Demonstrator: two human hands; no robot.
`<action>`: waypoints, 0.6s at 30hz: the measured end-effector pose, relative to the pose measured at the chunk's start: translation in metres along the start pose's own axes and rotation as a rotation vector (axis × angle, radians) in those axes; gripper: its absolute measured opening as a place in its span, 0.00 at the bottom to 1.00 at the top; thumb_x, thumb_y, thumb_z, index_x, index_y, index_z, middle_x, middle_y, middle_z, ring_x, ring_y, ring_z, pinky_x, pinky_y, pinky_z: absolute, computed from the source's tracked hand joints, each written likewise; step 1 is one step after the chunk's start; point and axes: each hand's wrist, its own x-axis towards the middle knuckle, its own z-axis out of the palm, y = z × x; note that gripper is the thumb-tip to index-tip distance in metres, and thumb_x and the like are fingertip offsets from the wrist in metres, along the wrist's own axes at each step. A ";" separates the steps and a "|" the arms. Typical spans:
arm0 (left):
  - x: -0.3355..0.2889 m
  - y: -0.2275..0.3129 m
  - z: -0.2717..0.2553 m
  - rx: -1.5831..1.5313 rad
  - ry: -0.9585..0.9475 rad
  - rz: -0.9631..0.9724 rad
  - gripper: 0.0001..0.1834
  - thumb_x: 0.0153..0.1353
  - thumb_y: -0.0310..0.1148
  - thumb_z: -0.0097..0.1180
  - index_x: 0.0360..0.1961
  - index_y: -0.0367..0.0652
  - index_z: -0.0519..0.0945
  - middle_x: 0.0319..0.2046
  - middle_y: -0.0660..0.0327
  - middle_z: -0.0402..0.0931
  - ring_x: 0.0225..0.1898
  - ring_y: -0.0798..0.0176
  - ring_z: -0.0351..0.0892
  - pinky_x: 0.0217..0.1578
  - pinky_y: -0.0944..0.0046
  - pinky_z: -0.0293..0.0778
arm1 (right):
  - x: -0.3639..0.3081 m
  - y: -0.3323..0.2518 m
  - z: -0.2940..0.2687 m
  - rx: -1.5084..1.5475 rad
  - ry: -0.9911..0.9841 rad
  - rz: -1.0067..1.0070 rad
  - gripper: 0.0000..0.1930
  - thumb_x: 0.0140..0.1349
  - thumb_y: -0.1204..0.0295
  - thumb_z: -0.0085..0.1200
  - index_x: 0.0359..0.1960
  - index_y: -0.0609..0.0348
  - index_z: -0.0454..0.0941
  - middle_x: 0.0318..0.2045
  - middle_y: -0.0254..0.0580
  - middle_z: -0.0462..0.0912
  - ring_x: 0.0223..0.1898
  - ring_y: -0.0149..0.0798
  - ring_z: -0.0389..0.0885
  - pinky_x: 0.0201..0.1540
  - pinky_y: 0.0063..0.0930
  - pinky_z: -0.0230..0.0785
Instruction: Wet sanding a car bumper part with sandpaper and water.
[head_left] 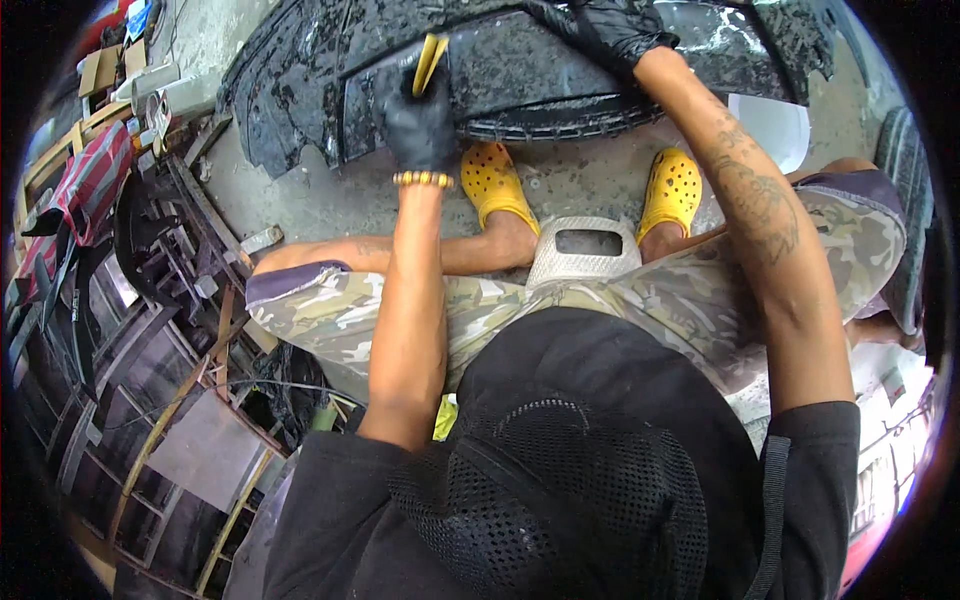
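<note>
At far centre, your left hand (418,120), gloved black, is gripping yellow scraper (430,60) against black bumper panel (520,70); your right hand (610,30) is pressing panel's far right, fingers spread flat.

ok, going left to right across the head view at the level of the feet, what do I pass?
Red striped cloth → dark stacked frames → left yellow clog → pale plastic stool → right yellow clog → white object.

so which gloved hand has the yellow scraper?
The left hand, the one with the bead bracelet, grips the yellow scraper. The right hand only presses on the black bumper.
</note>
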 end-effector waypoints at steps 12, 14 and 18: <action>0.000 -0.006 0.000 0.127 -0.026 0.078 0.13 0.59 0.31 0.69 0.43 0.35 0.84 0.39 0.55 0.86 0.38 0.60 0.84 0.43 0.60 0.78 | 0.001 0.002 0.002 0.089 0.078 -0.003 0.34 0.65 0.42 0.46 0.68 0.46 0.68 0.73 0.43 0.62 0.73 0.54 0.54 0.74 0.58 0.39; 0.001 -0.008 0.000 0.057 -0.064 0.027 0.14 0.59 0.31 0.69 0.43 0.36 0.83 0.37 0.56 0.86 0.38 0.60 0.83 0.44 0.60 0.78 | 0.001 0.000 0.001 0.054 0.108 -0.017 0.34 0.65 0.42 0.47 0.69 0.45 0.68 0.73 0.42 0.62 0.74 0.54 0.53 0.74 0.59 0.39; 0.003 -0.008 -0.001 -0.206 0.028 0.053 0.15 0.63 0.37 0.66 0.45 0.36 0.83 0.38 0.55 0.86 0.38 0.61 0.84 0.43 0.60 0.77 | 0.000 -0.001 -0.001 0.524 0.250 -0.173 0.34 0.65 0.43 0.48 0.68 0.46 0.69 0.72 0.43 0.63 0.74 0.54 0.53 0.73 0.59 0.40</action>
